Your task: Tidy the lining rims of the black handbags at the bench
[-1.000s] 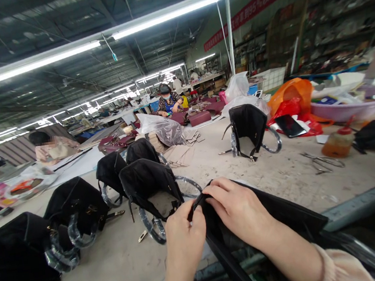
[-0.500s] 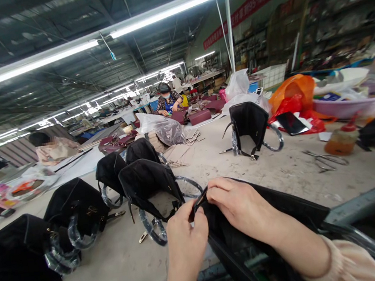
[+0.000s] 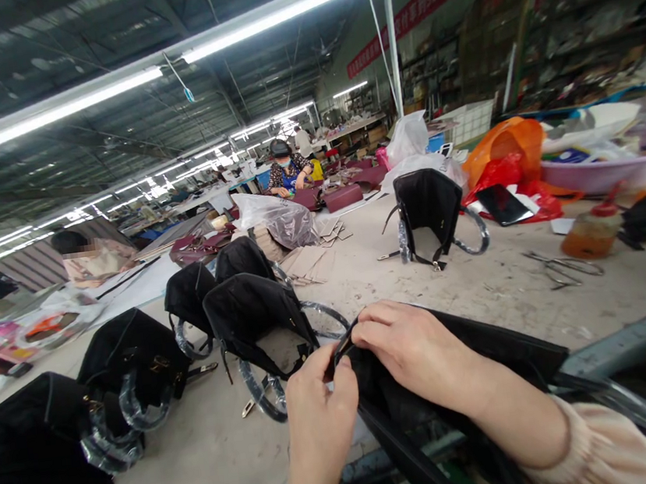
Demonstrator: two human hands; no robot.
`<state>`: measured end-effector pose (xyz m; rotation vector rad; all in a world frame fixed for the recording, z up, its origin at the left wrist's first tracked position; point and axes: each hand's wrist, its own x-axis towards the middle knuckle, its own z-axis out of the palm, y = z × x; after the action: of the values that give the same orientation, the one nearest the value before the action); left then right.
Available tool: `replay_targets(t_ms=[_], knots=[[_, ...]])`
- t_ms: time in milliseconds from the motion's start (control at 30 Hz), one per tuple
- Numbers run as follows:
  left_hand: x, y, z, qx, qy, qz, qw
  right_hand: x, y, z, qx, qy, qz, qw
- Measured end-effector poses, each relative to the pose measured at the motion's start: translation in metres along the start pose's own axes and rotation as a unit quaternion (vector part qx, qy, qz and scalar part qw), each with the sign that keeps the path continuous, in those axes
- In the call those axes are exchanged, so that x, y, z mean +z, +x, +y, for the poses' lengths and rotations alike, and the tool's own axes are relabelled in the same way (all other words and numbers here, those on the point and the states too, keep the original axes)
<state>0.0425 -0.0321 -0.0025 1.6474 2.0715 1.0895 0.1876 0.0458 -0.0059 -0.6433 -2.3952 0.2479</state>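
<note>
A black handbag (image 3: 500,342) lies at the near table edge, its opening turned toward me. My left hand (image 3: 322,403) pinches the bag's edge at its left corner between thumb and fingers. Close beside it, my right hand (image 3: 410,353) has its fingers bent over the same edge, the fingertips partly hidden. A plastic-wrapped handle (image 3: 632,412) of this bag shows at the lower right. Just beyond my left hand stands another black handbag (image 3: 258,313) with a plastic-wrapped handle.
More black handbags (image 3: 130,352) stand on the left of the table (image 3: 208,460); one black bag (image 3: 428,209) stands farther back. Scissors (image 3: 565,267) and a bottle of amber liquid (image 3: 593,232) lie right. Across the table, a person (image 3: 289,171) handles maroon pieces (image 3: 344,196).
Both hands keep their grip on the bag's edge with hardly any movement. The view has shifted slightly.
</note>
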Motion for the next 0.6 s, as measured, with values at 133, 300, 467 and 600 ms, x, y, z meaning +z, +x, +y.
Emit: replay_targets(t_ms=[133,300,467,600], knots=[[0.0,0.0,0.001,0.001,0.003,-0.008,1.0,0.0,0.004,-0.004,0.028,-0.007,-0.001,1.0],[-0.001,0.0,0.0,0.007,0.008,-0.013,1.0,0.006,0.007,-0.01,0.078,-0.021,0.013,0.997],[-0.001,0.0,-0.001,0.002,0.014,-0.005,1.0,0.008,0.006,-0.013,0.089,-0.013,0.029,0.996],[-0.002,0.0,-0.002,0.006,0.016,-0.002,1.0,0.008,0.005,-0.013,0.093,-0.013,0.039,0.995]])
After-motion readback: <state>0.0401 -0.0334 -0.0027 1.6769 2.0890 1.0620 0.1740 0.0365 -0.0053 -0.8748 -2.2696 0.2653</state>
